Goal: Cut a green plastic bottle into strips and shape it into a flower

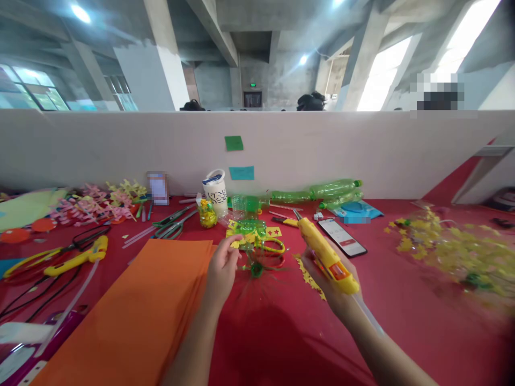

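Observation:
My right hand is closed around a yellow glue gun, nozzle pointing up and away toward the back of the table. My left hand pinches a small yellow paper star between its fingertips. Just right of that hand lies a cut green plastic bottle piece with thin fringe strips, beside yellow-handled scissors and sheets of yellow star stickers. All rest on a red tablecloth.
A stack of orange sheets lies at left, with a second yellow glue gun and cables beyond it. A phone, green bottles, a paper cup, scissors and paper flowers crowd the back. Yellow foliage sits right. A white partition bounds the table.

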A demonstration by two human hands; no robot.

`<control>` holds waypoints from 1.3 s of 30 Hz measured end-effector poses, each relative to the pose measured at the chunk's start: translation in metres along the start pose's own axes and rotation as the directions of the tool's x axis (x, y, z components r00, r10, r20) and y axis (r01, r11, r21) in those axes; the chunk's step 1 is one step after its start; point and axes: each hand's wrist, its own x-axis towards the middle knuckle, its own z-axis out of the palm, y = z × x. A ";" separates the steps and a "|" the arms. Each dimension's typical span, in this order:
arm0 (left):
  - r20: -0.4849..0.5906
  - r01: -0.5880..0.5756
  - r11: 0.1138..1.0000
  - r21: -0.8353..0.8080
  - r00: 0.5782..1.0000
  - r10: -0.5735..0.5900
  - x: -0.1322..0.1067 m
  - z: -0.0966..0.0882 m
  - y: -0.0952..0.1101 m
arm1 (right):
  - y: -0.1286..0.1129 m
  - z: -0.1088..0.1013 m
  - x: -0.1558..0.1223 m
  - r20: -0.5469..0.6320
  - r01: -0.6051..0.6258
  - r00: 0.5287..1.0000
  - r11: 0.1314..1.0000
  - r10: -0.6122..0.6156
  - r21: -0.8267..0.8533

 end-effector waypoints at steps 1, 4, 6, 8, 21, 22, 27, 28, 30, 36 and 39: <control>0.074 0.029 0.999 -0.022 0.997 -0.027 0.002 0.000 -0.001 | 0.005 0.003 -0.003 0.004 -0.008 1.000 1.000 0.008 0.007; 0.185 0.057 0.997 -0.051 0.982 -0.047 0.003 0.002 -0.003 | 0.016 0.008 -0.009 0.012 -0.042 0.999 0.999 0.042 0.012; 0.186 0.039 0.998 -0.048 0.982 -0.029 0.002 0.005 -0.003 | 0.020 0.009 -0.010 0.018 -0.058 0.998 0.998 0.057 0.027; 0.197 0.039 0.998 -0.055 0.980 -0.027 -0.001 0.007 -0.001 | 0.021 0.008 -0.011 0.030 -0.069 0.997 0.997 0.067 0.047; 0.307 0.163 0.985 -0.060 0.942 -0.138 -0.033 0.029 0.021 | 0.010 0.013 -0.017 0.118 -0.077 0.991 0.987 0.061 0.139; 0.312 0.196 0.975 -0.108 0.937 -0.154 -0.035 0.031 0.020 | 0.010 0.014 -0.018 0.119 -0.065 0.992 0.987 0.048 0.147; 0.305 0.224 0.957 -0.184 0.939 -0.161 -0.042 0.038 0.018 | 0.007 0.020 -0.021 0.066 -0.117 0.992 0.980 0.108 0.159; 0.303 0.211 0.961 -0.177 0.941 -0.150 -0.044 0.039 0.019 | 0.007 0.020 -0.021 0.069 -0.121 0.991 0.980 0.111 0.157; 0.296 0.174 0.972 -0.159 0.947 -0.122 -0.046 0.040 0.021 | 0.008 0.021 -0.021 0.085 -0.094 0.993 0.983 0.082 0.160; 0.275 0.127 0.981 -0.148 0.958 -0.082 -0.051 0.044 0.022 | 0.021 0.026 -0.024 0.110 -0.102 0.990 0.986 0.088 0.130; 0.276 0.131 0.979 -0.158 0.958 -0.083 -0.053 0.045 0.020 | 0.025 0.027 -0.025 0.112 -0.097 0.990 0.991 0.086 0.093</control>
